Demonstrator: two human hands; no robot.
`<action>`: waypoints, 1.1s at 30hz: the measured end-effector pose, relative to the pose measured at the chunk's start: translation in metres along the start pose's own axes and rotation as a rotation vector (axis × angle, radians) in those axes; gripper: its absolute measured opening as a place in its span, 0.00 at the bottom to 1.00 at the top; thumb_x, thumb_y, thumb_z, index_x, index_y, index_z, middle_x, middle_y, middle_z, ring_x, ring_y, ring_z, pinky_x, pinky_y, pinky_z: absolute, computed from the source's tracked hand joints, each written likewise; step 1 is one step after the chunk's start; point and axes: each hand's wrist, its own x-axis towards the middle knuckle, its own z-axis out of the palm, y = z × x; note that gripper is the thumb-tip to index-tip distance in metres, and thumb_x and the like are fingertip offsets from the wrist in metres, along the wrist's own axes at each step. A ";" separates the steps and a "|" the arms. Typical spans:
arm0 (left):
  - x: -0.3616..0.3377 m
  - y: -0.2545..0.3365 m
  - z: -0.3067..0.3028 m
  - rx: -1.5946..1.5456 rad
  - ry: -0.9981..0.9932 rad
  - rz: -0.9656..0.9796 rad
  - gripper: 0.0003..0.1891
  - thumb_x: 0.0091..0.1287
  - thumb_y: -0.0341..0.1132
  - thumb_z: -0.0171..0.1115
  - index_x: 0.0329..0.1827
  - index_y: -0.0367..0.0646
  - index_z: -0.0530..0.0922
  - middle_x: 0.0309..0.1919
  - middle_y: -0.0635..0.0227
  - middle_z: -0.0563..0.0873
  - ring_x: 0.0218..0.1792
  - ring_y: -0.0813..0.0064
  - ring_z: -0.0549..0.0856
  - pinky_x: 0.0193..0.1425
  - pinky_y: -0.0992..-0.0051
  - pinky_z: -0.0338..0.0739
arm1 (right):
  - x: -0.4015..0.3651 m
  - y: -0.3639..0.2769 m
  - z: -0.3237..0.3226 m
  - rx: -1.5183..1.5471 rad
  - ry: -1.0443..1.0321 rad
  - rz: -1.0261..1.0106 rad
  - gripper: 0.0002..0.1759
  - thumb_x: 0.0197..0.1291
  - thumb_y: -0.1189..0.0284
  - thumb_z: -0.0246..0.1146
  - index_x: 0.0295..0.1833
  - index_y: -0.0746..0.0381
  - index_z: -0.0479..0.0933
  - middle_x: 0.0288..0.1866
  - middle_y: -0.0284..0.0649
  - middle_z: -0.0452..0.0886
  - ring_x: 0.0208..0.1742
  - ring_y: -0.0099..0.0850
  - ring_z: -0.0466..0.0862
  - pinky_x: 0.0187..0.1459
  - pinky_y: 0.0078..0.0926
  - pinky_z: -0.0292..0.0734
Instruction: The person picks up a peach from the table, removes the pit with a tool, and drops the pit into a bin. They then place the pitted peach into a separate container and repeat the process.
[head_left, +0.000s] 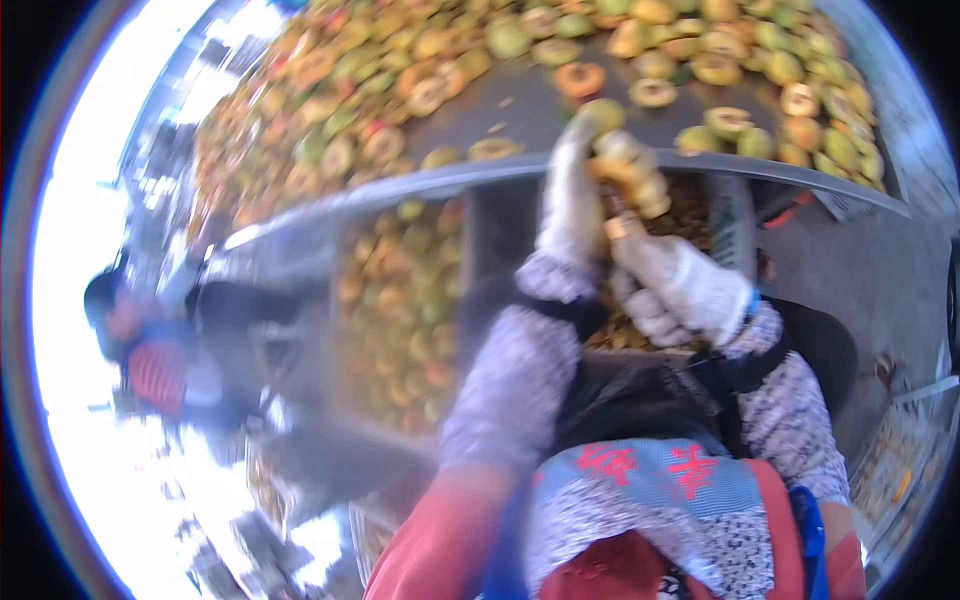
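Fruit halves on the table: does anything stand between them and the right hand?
Yes: a metal rim runs between the fruit halves and the right hand. The left hand, over the rim, may also partly block the way.

Before you, the dark grey desk point(470, 125), with its raised rim point(400, 184), carries yellow, green and orange fruit point(508, 38), crowded most thickly on your left; many pieces are halved, several showing hollow centres.

Gray concrete-like floor point(845, 290) at right; glaring white light point(85, 230) floods the left side. A metal-edged worktable point(480, 178) curves across the far side.
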 end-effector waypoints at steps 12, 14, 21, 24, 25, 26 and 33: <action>-0.105 0.134 -0.018 1.330 0.443 0.796 0.24 0.75 0.55 0.52 0.51 0.40 0.79 0.35 0.65 0.85 0.32 0.72 0.86 0.34 0.70 0.84 | 0.032 0.050 -0.037 -1.339 0.607 -0.269 0.18 0.65 0.58 0.62 0.42 0.65 0.78 0.37 0.59 0.83 0.44 0.58 0.82 0.43 0.51 0.75; -0.147 0.163 -0.050 1.472 0.744 0.775 0.22 0.73 0.50 0.57 0.55 0.39 0.79 0.42 0.62 0.85 0.38 0.69 0.87 0.38 0.68 0.84 | 0.033 0.048 -0.033 -1.332 0.593 -0.267 0.18 0.65 0.58 0.62 0.42 0.65 0.78 0.37 0.59 0.83 0.44 0.58 0.82 0.43 0.51 0.75; -0.229 0.148 -0.249 2.112 1.408 0.304 0.30 0.70 0.49 0.57 0.70 0.43 0.68 0.70 0.49 0.70 0.68 0.48 0.70 0.70 0.57 0.67 | 0.047 0.055 -0.025 -1.339 0.536 -0.162 0.20 0.63 0.57 0.64 0.43 0.66 0.78 0.38 0.59 0.83 0.43 0.59 0.82 0.44 0.50 0.78; -0.232 0.139 -0.265 2.180 1.309 0.058 0.31 0.71 0.55 0.51 0.69 0.41 0.70 0.71 0.50 0.70 0.71 0.46 0.67 0.73 0.57 0.62 | 0.051 0.052 -0.020 -1.385 0.524 -0.126 0.22 0.63 0.53 0.62 0.43 0.64 0.78 0.37 0.58 0.84 0.43 0.57 0.83 0.45 0.52 0.77; -0.234 0.147 -0.261 2.193 1.280 0.029 0.32 0.72 0.57 0.49 0.69 0.41 0.70 0.71 0.50 0.70 0.71 0.46 0.66 0.74 0.56 0.61 | 0.050 0.050 -0.017 -1.377 0.541 -0.172 0.21 0.63 0.53 0.61 0.44 0.62 0.79 0.36 0.57 0.84 0.43 0.56 0.83 0.45 0.52 0.77; -0.232 0.153 -0.252 2.138 1.294 0.070 0.33 0.72 0.59 0.47 0.68 0.40 0.71 0.71 0.50 0.69 0.72 0.45 0.64 0.75 0.56 0.59 | 0.049 0.046 -0.015 -1.374 0.526 -0.209 0.21 0.63 0.52 0.61 0.43 0.61 0.79 0.35 0.56 0.84 0.42 0.56 0.84 0.44 0.52 0.78; -0.110 0.152 -0.062 1.580 0.878 1.180 0.19 0.76 0.35 0.60 0.62 0.31 0.75 0.47 0.61 0.82 0.44 0.77 0.79 0.50 0.75 0.77 | 0.038 0.038 -0.014 -1.310 0.542 -0.322 0.20 0.64 0.50 0.59 0.41 0.58 0.76 0.31 0.51 0.84 0.37 0.54 0.85 0.39 0.52 0.78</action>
